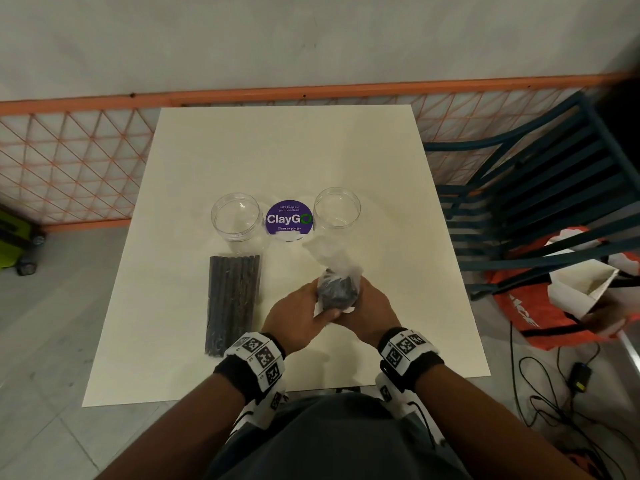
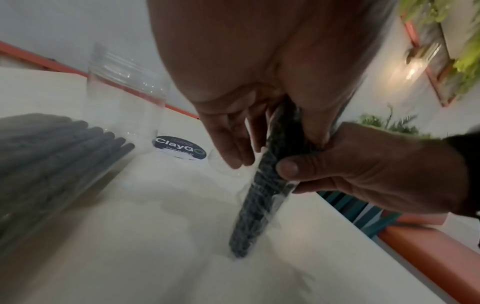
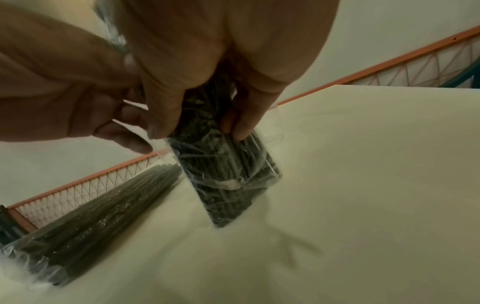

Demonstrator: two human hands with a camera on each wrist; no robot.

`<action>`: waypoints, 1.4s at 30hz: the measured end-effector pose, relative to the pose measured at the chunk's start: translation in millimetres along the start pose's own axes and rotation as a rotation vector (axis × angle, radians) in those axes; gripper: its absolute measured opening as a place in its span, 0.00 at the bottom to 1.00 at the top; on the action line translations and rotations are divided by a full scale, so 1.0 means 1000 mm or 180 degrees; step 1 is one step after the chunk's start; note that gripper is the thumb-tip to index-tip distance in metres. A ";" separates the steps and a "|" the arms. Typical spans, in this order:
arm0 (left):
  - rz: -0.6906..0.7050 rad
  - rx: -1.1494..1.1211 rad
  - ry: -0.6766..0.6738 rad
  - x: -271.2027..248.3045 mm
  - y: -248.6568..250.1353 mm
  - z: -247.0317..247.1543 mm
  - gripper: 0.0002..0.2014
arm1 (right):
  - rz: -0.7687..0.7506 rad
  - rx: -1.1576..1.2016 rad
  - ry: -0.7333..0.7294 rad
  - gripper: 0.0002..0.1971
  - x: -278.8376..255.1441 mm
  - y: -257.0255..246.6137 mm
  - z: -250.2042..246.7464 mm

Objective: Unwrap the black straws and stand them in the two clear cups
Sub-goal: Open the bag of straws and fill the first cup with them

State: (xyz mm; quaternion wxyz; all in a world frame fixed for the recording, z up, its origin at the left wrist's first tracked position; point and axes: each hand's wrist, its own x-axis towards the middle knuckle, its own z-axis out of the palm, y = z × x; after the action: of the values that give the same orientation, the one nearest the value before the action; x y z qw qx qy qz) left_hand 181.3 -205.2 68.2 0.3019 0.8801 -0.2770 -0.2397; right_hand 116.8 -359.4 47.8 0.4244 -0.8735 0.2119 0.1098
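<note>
A bundle of black straws in clear wrap [image 1: 337, 292] stands upright on the white table [image 1: 398, 237], lower end touching the top [image 2: 240, 246]. My left hand [image 1: 311, 306] grips it from the left and my right hand [image 1: 360, 303] from the right, thumb [image 2: 287, 167] pressed on the plastic. Loose wrap rises above the straws. The right wrist view shows the wrapped bundle [image 3: 228, 174] pinched between my right fingers [image 3: 241, 125] and thumb. A second wrapped bundle [image 1: 233, 303] lies flat to the left. Two clear cups [image 1: 237, 218] [image 1: 337, 207] stand empty behind.
A purple round ClayGo sticker [image 1: 289, 218] sits between the cups. A dark slatted chair [image 1: 540, 202] and an orange bag [image 1: 540, 320] are to the right of the table. An orange mesh railing [image 1: 69, 150] runs behind. Cables [image 1: 561, 403] lie on the floor.
</note>
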 end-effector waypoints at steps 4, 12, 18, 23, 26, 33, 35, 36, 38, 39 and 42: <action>-0.0083 0.0461 -0.0150 0.004 -0.003 0.003 0.23 | 0.0010 -0.0333 -0.0041 0.37 0.000 -0.002 -0.002; 0.0248 -0.0721 0.0439 -0.001 0.018 -0.010 0.23 | -0.0056 -0.0538 -0.0215 0.38 0.012 0.004 0.002; 0.0240 -0.0080 0.0359 0.000 0.003 -0.005 0.19 | -0.0383 0.0231 0.0041 0.45 0.010 0.006 -0.001; 0.0519 -0.0271 0.0211 -0.004 0.005 -0.005 0.24 | -0.0250 0.0445 0.0196 0.28 -0.003 0.005 -0.011; 0.0456 -0.0482 0.0229 -0.005 -0.005 -0.001 0.08 | -0.0327 0.0612 0.0232 0.32 -0.003 0.006 -0.011; 0.0465 0.0458 -0.0163 -0.003 -0.014 -0.001 0.26 | -0.0419 0.0287 -0.0001 0.37 0.001 0.003 -0.002; 0.0395 0.0306 -0.0044 -0.002 -0.013 -0.003 0.26 | -0.0411 0.0046 -0.0090 0.34 0.002 0.002 -0.003; 0.0369 0.0041 0.0094 -0.003 -0.011 -0.003 0.25 | -0.0370 -0.0075 -0.0126 0.32 0.002 0.002 -0.004; 0.0374 -0.0528 0.0263 -0.006 -0.002 -0.005 0.31 | -0.0299 -0.0362 -0.0178 0.28 0.004 0.002 -0.003; 0.0322 -0.0716 0.0307 -0.007 0.001 -0.005 0.33 | -0.0272 -0.0457 -0.0209 0.26 0.006 0.003 -0.002; 0.0218 -0.0760 0.0354 -0.006 -0.004 -0.002 0.27 | -0.0319 -0.0456 -0.0206 0.30 0.007 0.002 0.001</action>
State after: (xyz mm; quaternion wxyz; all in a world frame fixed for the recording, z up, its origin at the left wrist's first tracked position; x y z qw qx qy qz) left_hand 179.5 -198.4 68.0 0.4275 0.8399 -0.2592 -0.2113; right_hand 121.9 -361.5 43.2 0.3725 -0.9071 0.1457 0.1315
